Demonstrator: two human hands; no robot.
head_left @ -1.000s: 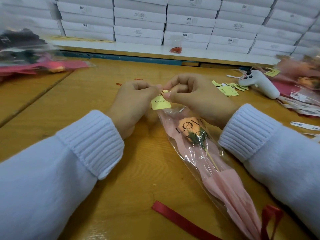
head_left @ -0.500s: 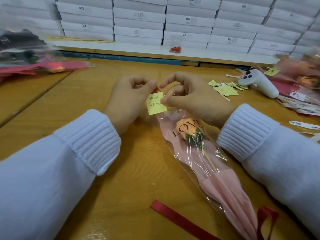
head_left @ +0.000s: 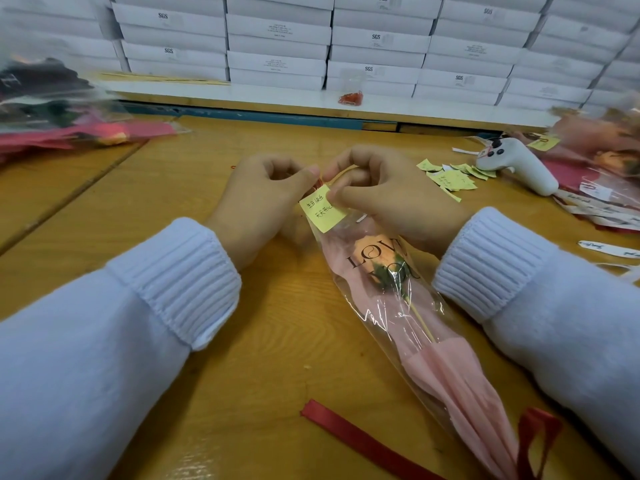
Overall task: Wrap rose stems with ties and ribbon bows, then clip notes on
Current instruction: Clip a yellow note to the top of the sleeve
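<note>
Wrapped rose (head_left: 398, 289): a single peach bloom on a thin stem, sheathed in pink paper and a clear sleeve printed "LOVE", lying diagonally on the wooden surface (head_left: 242, 375), its head towards the person's hands and its tail at lower right. A yellow note (head_left: 322, 209) with handwriting sits at the sleeve's open top edge. The left hand (head_left: 263, 202), fingers curled, pinches the note's upper corner between thumb and forefinger, where a sliver of red shows; whether that is a clip cannot be told. The right hand (head_left: 388, 195), also curled, pinches the note's right edge against the sleeve with its thumb on top. A red ribbon (head_left: 363, 441) lies flat on the surface just beside the wrapped stem, and a red loop (head_left: 533, 434) stands at the stem's lower end. Loose yellow notes (head_left: 450, 176) lie to the right, beside a white handheld device (head_left: 516, 164). More wrapped flowers (head_left: 69, 133) are piled at far left. Stacked white boxes (head_left: 277, 39) line the back, with a small bag of red items (head_left: 351, 97) on the ledge before them.
</note>
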